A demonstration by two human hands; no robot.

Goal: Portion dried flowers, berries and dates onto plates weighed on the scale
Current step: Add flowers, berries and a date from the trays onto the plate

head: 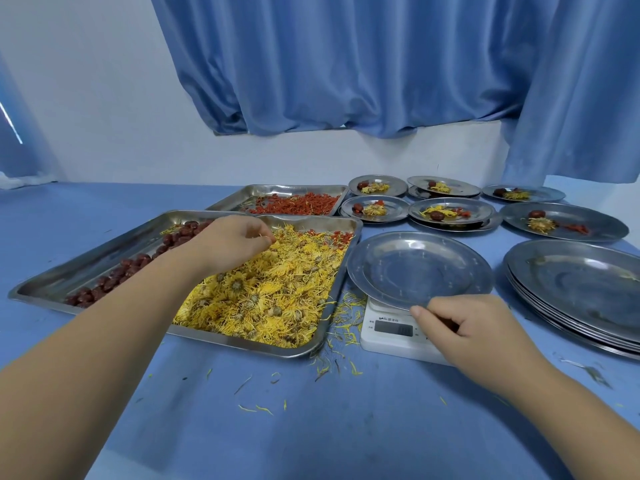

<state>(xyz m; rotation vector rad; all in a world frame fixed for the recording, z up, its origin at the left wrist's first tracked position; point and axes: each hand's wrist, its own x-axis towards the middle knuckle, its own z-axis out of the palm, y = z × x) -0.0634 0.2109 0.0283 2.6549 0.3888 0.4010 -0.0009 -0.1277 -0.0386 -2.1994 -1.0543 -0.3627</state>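
Note:
A large steel tray (45, 289) holds yellow dried flowers (277, 292) and a row of dark red dates (114, 275). My left hand (228, 244) hovers over the flowers with curled fingers, pinching a few petals. A bare steel plate (419, 268) sits on the white scale (391, 337). My right hand (474, 327) pinches the plate's near rim, just above the scale's display. A second tray (235, 199) behind holds red berries (301, 204).
Several filled plates (450, 211) with a date, flowers and berries stand at the back right. A stack of bare plates (581, 289) lies at the right edge. Loose petals (343, 327) litter the blue tablecloth. Blue curtains hang behind.

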